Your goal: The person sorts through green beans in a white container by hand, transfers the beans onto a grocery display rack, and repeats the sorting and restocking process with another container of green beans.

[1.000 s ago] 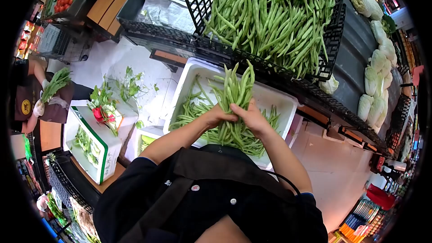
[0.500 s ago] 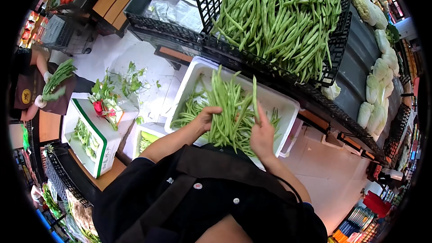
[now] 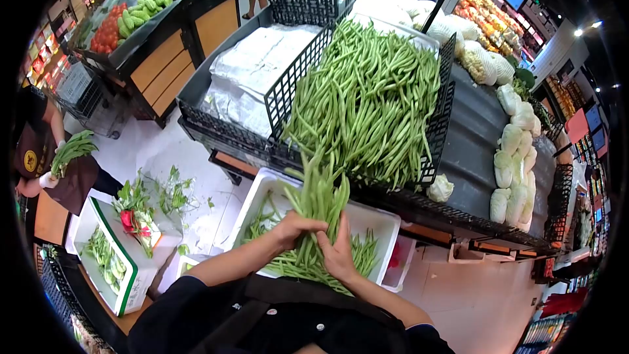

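Observation:
A bunch of long green beans [image 3: 316, 196] is held upright between my two hands, above a white foam box [image 3: 386, 228]. My left hand [image 3: 296, 228] wraps the bunch from the left, and my right hand [image 3: 337, 252] closes on it from the right. More green beans [image 3: 362, 252] lie loose in the box below. Just beyond the box, a large heap of green beans [image 3: 373, 98] fills a black slatted crate [image 3: 288, 101] on the display stand.
Chinese cabbages [image 3: 514, 170] line the stand's right side. Left of me are a green-edged foam box [image 3: 131, 288], radishes with leaves [image 3: 134, 219] and scattered leaves on the floor. A co-worker [image 3: 49, 151] at far left holds greens [image 3: 73, 151].
The view has tilted up toward the stand. My right hand, which held a single bean apart from the bunch half a second ago, is back against the bunch.

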Available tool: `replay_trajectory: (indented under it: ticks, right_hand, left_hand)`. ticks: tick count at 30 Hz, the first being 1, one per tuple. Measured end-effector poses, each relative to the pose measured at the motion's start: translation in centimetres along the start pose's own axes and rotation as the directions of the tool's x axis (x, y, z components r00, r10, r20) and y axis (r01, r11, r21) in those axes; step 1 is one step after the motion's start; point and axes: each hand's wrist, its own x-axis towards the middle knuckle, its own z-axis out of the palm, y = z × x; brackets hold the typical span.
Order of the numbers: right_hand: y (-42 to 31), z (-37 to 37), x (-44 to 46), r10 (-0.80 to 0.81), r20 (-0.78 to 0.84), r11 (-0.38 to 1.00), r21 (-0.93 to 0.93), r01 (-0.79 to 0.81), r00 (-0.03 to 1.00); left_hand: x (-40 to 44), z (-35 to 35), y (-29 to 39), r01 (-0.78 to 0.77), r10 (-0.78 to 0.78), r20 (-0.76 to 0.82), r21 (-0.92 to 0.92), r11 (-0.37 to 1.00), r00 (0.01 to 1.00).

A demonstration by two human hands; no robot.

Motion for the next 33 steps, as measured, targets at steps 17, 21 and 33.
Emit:
replay_trajectory:
  ticks: [17, 21, 33]
  right_hand:
    - [-6.7, -13.6, 39.8, -0.083, -0.081, 0.620, -0.785, -0.012, 0.993]
    - [-5.4, -11.7, 40.1, -0.126, -0.132, 0.569, -0.821, -0.038, 0.983]
    - [0.1, -10.4, 8.1, 0.060, 0.097, 0.915, -0.403, -0.016, 0.994]
  left_hand:
    - [33.0, 2.4, 28.7, 0.025, 0.498, 0.097, 0.972, -0.234, 0.862]
    - [33.0, 1.1, 28.0, 0.205, 0.570, 0.057, 0.900, -0.385, 0.820]
    - [3.5, -2.1, 16.3, -0.192, 0.116, 0.154, 0.836, 0.514, 0.981]
